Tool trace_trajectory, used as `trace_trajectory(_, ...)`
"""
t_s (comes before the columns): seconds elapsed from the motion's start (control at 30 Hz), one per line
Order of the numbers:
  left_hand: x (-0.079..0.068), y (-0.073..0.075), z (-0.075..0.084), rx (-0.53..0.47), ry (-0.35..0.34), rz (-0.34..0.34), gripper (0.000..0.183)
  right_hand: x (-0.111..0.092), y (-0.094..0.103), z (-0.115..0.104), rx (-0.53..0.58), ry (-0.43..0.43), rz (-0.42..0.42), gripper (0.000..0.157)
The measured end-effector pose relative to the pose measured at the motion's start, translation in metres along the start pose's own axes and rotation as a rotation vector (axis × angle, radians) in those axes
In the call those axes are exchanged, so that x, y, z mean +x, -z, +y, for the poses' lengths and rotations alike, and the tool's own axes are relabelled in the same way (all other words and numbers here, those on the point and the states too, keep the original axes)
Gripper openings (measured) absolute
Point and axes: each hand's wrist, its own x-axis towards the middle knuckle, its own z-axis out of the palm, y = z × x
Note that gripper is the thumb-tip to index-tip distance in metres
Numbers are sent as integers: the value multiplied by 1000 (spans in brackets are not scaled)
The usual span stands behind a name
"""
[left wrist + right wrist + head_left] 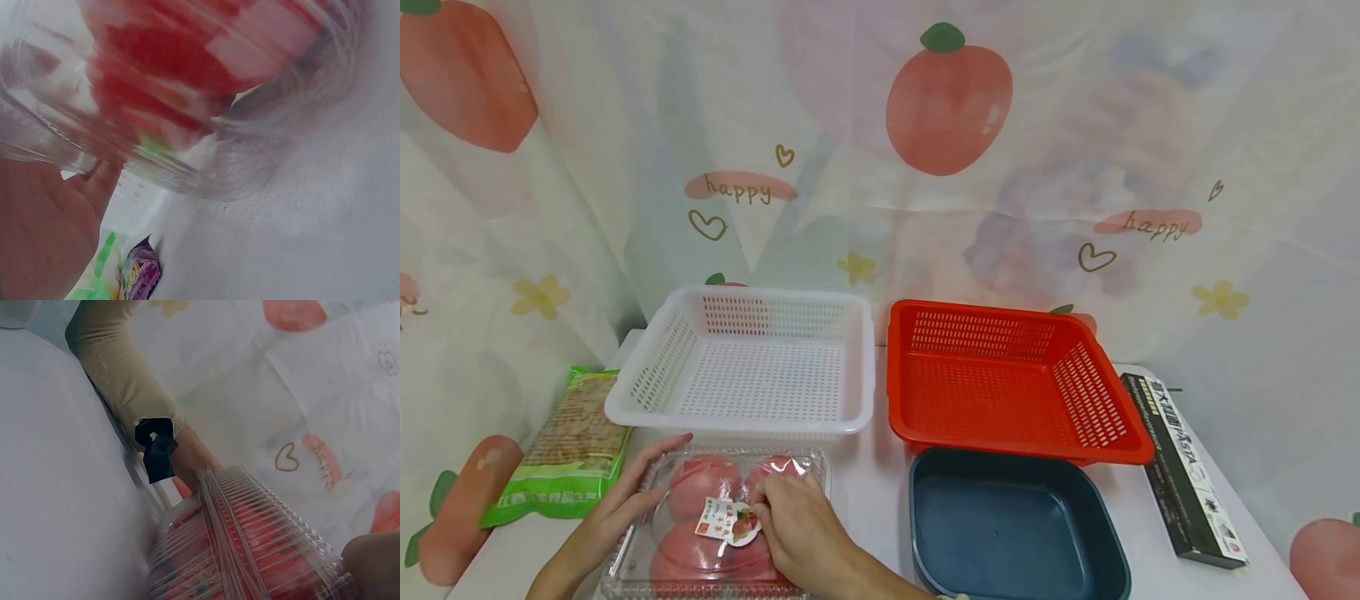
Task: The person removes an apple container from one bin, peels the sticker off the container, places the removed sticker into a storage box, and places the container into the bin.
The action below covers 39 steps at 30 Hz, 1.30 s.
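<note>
A clear plastic clamshell box (632, 558) holds several round pinkish-red fruits (703, 486), with its lid down. On the lid lies a white paper label (715, 518) with a round fruit picture at one end. My left hand (606, 525) rests along the box's left side, fingers extended. In the left wrist view its palm (50, 225) lies against the clear wall. My right hand (808, 529) is over the lid's right half, fingers curled, thumb and forefinger pinching the label's right end. The fingertips are partly hidden. The right wrist view shows the box's ribbed side (250, 531).
A white basket (850, 417) and a red basket (917, 433) stand behind. A dark blue basin (1000, 542) is at the right, with a long black-and-white box (1183, 475) beyond. A green-edged food bag (568, 450) lies left; a purple packet (141, 272) shows in the left wrist view.
</note>
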Motion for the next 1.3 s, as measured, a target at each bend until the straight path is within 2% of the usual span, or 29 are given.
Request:
trace_trajectory(0.1, 1, 0, 0, 7, -5, 6, 55, 0, -1, 0, 9, 0, 9, 8)
trace_trajectory(0.23, 0, 0, -1, 21, 23, 20, 55, 0, -1, 1, 60, -14, 14, 8)
trace_trajectory(0.57, 1, 0, 1, 44, 12, 21, 54, 3, 8, 3, 344, -122, -54, 6)
trace_trajectory(0.7, 1, 1, 0, 54, 16, 27, 54, 3, 11, 4, 417, -164, -90, 6)
trace_trajectory(0.93, 0, 0, -1, 37, 39, 23, 54, 2, 11, 5, 456, -183, -108, 6)
trace_trajectory(1.3, 0, 0, -1, 26, 15, 18, 54, 4, 13, 4, 456, -202, -137, 6)
